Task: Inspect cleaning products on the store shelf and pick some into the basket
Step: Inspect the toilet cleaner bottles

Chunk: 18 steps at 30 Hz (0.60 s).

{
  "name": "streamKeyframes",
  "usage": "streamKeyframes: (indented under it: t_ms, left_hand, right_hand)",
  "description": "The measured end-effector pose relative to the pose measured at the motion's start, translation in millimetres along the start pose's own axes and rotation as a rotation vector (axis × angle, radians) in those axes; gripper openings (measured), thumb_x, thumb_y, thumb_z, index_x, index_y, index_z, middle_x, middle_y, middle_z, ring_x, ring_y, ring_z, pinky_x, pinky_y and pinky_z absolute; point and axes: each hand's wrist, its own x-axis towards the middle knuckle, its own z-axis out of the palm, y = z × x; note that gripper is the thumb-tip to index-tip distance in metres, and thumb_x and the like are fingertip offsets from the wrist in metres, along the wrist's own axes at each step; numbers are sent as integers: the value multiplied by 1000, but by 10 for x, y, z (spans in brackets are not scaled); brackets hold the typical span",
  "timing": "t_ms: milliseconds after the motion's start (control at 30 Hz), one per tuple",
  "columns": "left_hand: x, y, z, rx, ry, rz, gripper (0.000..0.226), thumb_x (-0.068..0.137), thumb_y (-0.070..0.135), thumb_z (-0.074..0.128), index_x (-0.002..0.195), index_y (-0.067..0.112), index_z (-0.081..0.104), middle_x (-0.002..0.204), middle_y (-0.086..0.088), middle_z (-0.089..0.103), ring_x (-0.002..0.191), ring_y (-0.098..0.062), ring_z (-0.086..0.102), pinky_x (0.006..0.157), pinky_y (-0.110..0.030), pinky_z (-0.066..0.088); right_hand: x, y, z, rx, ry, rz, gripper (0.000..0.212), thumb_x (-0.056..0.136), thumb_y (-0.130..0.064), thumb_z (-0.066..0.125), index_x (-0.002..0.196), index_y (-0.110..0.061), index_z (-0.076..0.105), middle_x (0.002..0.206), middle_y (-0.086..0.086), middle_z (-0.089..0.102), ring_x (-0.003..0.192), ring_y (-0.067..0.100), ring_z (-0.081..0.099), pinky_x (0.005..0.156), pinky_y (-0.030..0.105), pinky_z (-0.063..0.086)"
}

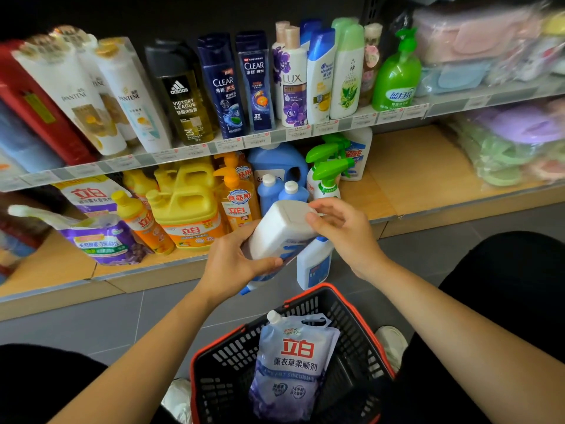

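Observation:
A white bottle [282, 231] with a blue label and blue cap is tipped bottom-up in front of the lower shelf. My left hand [235, 264] grips its body from below, thumb curled across the label. My right hand [342, 228] touches the bottle's upturned base with curled fingertips. A similar white bottle [315, 263] stands just behind, on the floor by the shelf edge. Below sits a black basket with a red rim [360, 319], holding a pale purple refill pouch [293, 362].
The lower wooden shelf [397, 166] carries yellow and orange detergent jugs [186, 209], blue bottles [275, 188], green-trigger sprays [327, 175] and a purple pouch [101, 237]. The upper shelf holds shampoo bottles [220, 87]. Packaged goods [504, 142] fill the right. My knees flank the basket.

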Motion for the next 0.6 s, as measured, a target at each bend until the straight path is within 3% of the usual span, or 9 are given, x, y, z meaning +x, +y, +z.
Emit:
streamKeyframes:
  t_ms: [233,400,500,600]
  left_hand:
    - [24,29,31,-21,11,9,66,73,29,91,133,23,64,119,9,71,109,-15,66,88,-44,58]
    - [63,85,21,-167,20,1,60,75,26,89,131,19,65,117,11,74,107,-13,70,85,-38,62]
    - [102,124,22,-288,28,-6,61,76,24,88,132,17,65,119,7,74,109,-16,71,85,-38,63]
    - [153,170,10,-406,53,-2,58,76,28,89,128,16,67,119,1,75,108,-21,73,83,-40,63]
  right_hand:
    - [94,79,-42,179,64,140,21,97,-4,60,103,-19,74,104,4,76,102,26,70,85,42,60]
    - [168,78,-69,364,43,219,21,98,-1,55,105,-13,72,99,4,77,93,20,73,75,27,59]
    - [154,68,-65,385,-78,288,29,94,5,56,113,-13,69,105,6,76,96,22,72,75,28,59]
    - [53,130,-30,187,-333,331,45,92,8,56,120,-25,65,113,-3,74,104,16,71,86,34,58]
